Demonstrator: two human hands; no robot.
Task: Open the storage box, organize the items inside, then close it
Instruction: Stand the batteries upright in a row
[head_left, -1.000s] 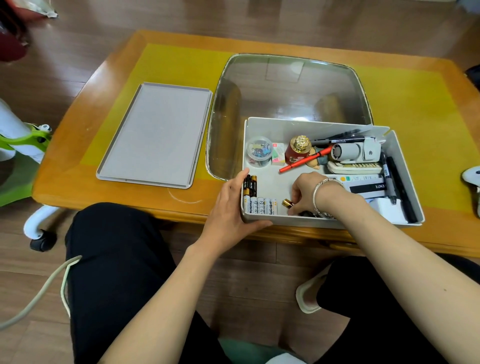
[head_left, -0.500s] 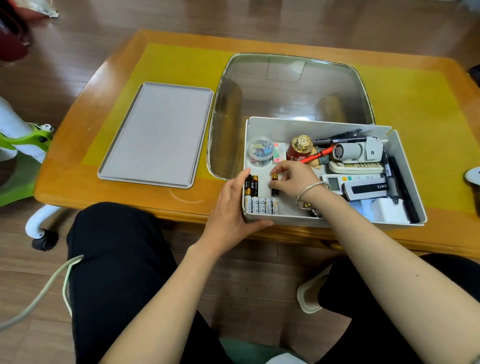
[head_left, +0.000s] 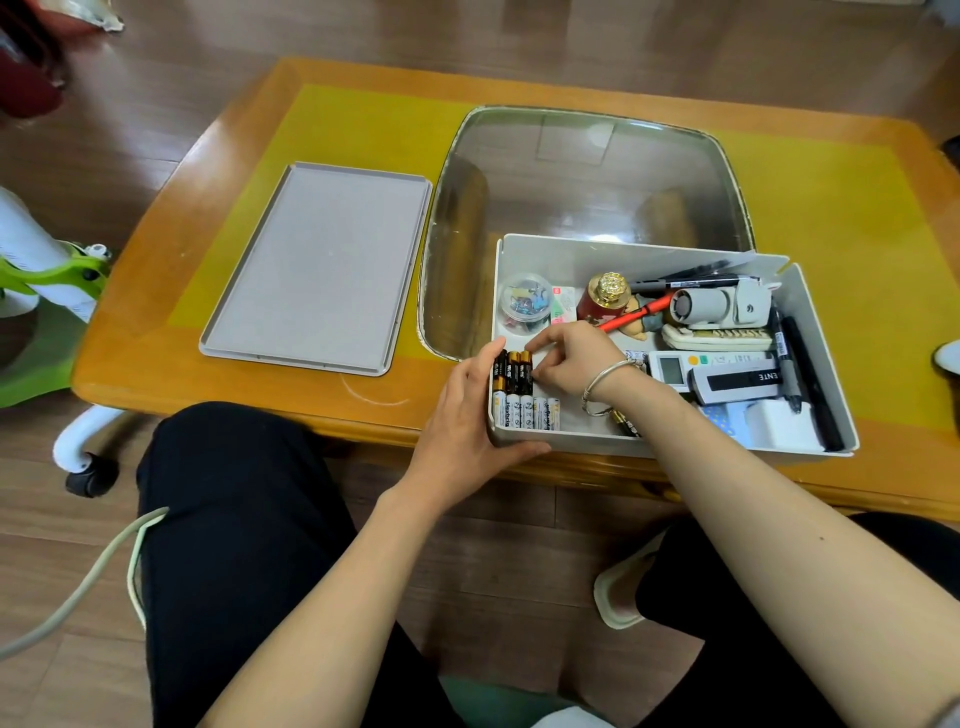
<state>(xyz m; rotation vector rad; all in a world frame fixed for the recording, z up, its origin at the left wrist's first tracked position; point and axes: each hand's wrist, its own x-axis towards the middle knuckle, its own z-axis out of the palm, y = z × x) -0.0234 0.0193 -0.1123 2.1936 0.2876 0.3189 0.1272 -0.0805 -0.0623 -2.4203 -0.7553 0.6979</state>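
The open grey storage box (head_left: 675, 448) sits at the table's near edge. Its grey lid (head_left: 322, 270) lies flat to the left. My left hand (head_left: 462, 415) grips the box's near-left corner, thumb over the rim. My right hand (head_left: 571, 358) reaches into the left end and pinches a black-and-gold battery (head_left: 525, 370), which stands against two like it. A row of white batteries (head_left: 527, 413) lies in front of them. One more dark battery (head_left: 626, 425) peeks out under my right wrist.
Further in the box are a clear jar of clips (head_left: 525, 306), a red bottle with a gold cap (head_left: 605, 296), a red pen (head_left: 636, 314), a small white camera (head_left: 717, 306), remotes (head_left: 727, 374) and black markers (head_left: 810, 384). A glass inset (head_left: 582, 171) lies behind the box.
My right hand took a black-and-gold battery from the box's near side, carried it left and set it beside the other two. My left hand stayed on the corner.
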